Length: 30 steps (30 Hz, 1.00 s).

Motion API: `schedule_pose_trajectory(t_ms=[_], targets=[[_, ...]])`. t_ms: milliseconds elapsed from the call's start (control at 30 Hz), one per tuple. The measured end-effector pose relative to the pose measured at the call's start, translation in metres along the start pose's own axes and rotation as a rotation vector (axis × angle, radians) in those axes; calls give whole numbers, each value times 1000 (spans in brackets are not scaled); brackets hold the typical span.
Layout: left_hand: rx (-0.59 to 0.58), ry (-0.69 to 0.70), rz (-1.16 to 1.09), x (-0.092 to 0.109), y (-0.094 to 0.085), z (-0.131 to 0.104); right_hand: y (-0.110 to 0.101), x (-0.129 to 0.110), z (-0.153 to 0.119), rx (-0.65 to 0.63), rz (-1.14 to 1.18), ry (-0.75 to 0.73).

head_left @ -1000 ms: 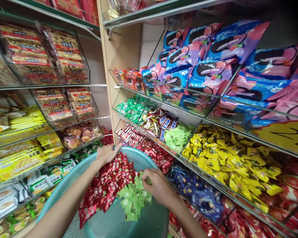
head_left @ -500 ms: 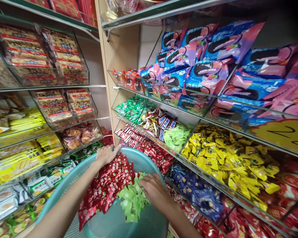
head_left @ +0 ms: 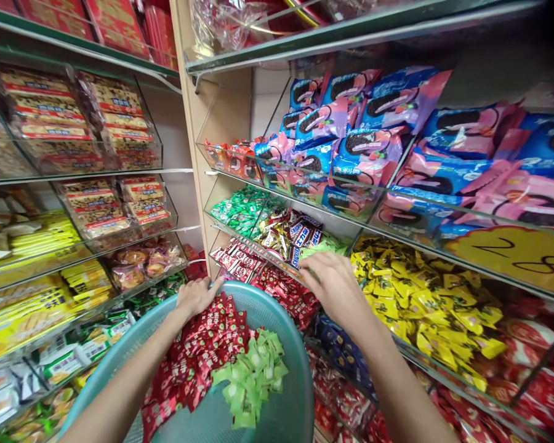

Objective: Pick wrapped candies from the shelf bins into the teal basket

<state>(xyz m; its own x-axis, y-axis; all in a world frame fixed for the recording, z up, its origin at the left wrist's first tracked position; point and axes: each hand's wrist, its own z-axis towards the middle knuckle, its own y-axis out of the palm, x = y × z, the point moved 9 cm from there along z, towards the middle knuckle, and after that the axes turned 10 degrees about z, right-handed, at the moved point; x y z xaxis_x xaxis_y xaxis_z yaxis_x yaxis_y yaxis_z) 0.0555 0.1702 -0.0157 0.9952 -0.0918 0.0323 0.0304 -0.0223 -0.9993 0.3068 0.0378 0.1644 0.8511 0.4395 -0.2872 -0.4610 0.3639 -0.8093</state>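
Observation:
My left hand [head_left: 196,298] is closed over the far rim of a teal plastic basket [head_left: 300,363]. Inside lie a heap of small red candy packets [head_left: 203,351] and, to its right, a pile of light green candy packets [head_left: 252,381]. My right hand [head_left: 330,283] is off the basket, at the front of a shelf bin with more light green packets [head_left: 325,244]. Its fingers are bent and slightly apart, with nothing visible in them. The hand covers part of that bin. Snickers bars [head_left: 300,237] lie just left of those packets.
Clear dividers and lips edge the shelves. Yellow candy packets [head_left: 425,301] fill the bin right of my right hand; blue packets [head_left: 344,347] lie below. Blue-and-pink cookie packs [head_left: 364,147] sit above. Packaged pastries [head_left: 46,117] line the left shelves. A yellow price sign [head_left: 517,255] hangs right.
My right hand has left the green packets in the basket and moved up and right to the shelf bin. The green packets now lie loose. My left hand stays on the rim.

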Motion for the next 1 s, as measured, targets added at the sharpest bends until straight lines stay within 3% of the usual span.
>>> schedule_pose_trajectory(t_ms=[233, 533, 733, 867, 1000], targets=[[-6, -30, 1, -6, -4, -1, 8, 16, 33, 59, -340, 74], [-2, -35, -10, -9, -5, -2, 12, 23, 36, 54, -433, 150], [-9, -33, -7, -9, -1, 4, 3, 17, 32, 81, -390, 143], [-13, -32, -4, -8, 1, 5, -15, 3, 25, 135, -324, 124], [-12, -24, -6, -7, 1, 4, -20, -23, 13, 110, -57, 54]])
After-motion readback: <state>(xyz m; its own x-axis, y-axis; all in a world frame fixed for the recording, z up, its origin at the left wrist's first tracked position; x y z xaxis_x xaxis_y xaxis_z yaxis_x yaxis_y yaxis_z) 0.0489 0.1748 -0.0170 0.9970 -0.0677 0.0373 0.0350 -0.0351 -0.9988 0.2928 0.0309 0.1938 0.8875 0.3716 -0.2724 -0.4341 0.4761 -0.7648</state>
